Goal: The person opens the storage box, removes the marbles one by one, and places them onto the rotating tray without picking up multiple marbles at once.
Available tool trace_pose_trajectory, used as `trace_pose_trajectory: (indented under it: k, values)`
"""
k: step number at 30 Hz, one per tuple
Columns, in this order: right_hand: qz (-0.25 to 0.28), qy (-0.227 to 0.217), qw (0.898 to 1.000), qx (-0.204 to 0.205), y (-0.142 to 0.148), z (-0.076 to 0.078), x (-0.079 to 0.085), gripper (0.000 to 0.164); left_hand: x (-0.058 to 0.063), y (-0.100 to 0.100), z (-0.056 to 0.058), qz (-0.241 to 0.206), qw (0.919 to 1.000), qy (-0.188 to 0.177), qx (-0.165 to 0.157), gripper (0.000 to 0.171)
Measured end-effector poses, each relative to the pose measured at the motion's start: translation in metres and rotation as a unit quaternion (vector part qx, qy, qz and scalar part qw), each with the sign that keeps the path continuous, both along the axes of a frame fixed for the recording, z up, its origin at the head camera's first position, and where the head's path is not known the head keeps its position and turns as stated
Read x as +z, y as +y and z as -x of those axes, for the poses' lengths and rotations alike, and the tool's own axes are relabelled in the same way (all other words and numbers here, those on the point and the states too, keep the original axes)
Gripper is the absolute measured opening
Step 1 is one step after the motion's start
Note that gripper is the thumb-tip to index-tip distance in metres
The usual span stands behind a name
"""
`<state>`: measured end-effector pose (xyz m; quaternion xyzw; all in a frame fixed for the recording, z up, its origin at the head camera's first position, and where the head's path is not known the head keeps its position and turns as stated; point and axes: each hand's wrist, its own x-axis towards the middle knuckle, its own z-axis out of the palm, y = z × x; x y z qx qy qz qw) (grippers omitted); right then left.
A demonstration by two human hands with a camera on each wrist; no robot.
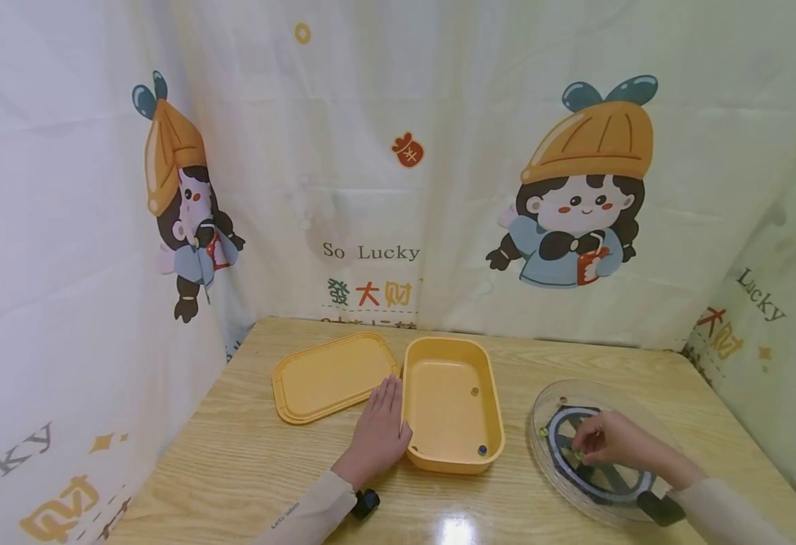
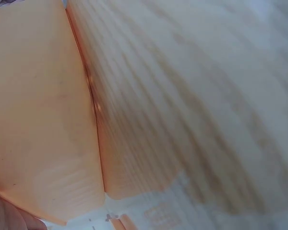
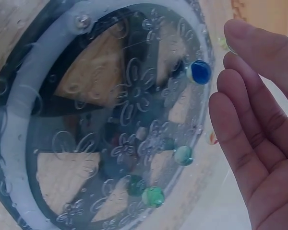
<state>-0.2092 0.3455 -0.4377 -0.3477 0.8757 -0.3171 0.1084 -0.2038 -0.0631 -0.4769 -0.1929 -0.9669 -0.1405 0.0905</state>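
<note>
My left hand [image 1: 379, 433] lies with straight fingers along the left wall of a yellow plastic box [image 1: 438, 462]. That wall [image 2: 43, 110] fills the left side of the left wrist view. Inside the box are a blue marble [image 1: 482, 450] and an amber-looking marble [image 1: 475, 391]. Over a clear round dish [image 1: 541, 473], my right hand [image 1: 616, 443] pinches a small green marble [image 1: 579, 455] between thumb and forefinger. In the right wrist view the dish holds a blue marble [image 3: 200, 72], a teal one [image 3: 184, 155] and a green one [image 3: 153, 196], among others.
A yellow lid [image 1: 336, 375] lies left of the box, near its edge. The dish has embossed flowers, with a dark and pale spoked pattern showing through. All stand on a wooden table [image 1: 234, 462], bordered by printed curtains [image 1: 459, 212] at the back and sides.
</note>
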Motion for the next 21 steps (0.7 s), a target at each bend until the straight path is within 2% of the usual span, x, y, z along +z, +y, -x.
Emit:
trace_pose_trajectory:
  k: [15,21]
  values:
    - [-0.015,-0.027,0.999,-0.015,0.002,0.000,-0.010,0.011,0.000,-0.001,0.000,-0.006,1.0000,-0.003,-0.004,0.062]
    - [-0.026,-0.034,0.999,-0.009,0.005,0.001,-0.011,0.010,-0.001,0.000,-0.001,-0.009,0.9999,-0.004,-0.005,0.062]
